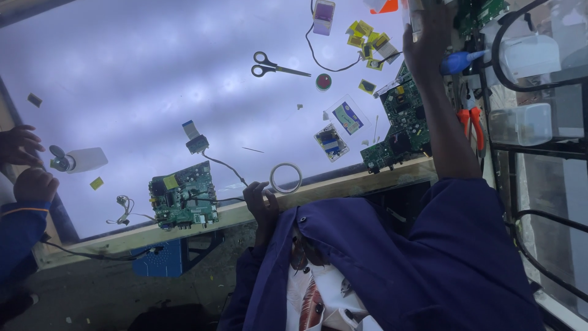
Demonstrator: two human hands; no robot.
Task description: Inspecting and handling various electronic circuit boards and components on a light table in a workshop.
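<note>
My left hand (261, 205) rests with curled fingers on the wooden front edge (343, 184) of a lit white table, right beside a roll of clear tape (286, 178) and a thin black wire. The wire runs to a small green circuit board (182, 196) to the left. My right hand (429, 37) is stretched to the far right of the table, its back to the camera, at a pale clear object (411, 15) that it partly hides. A larger green circuit board (398, 122) lies under that forearm.
Scissors (275, 66), yellow chips (367, 37), two small packets (340, 129), a blue blower (459, 61) and red-handled pliers (473, 122) lie about. Clear plastic boxes (520, 122) stand at the right. Another person's hands (21, 162) are at the left edge near a white bottle (82, 160).
</note>
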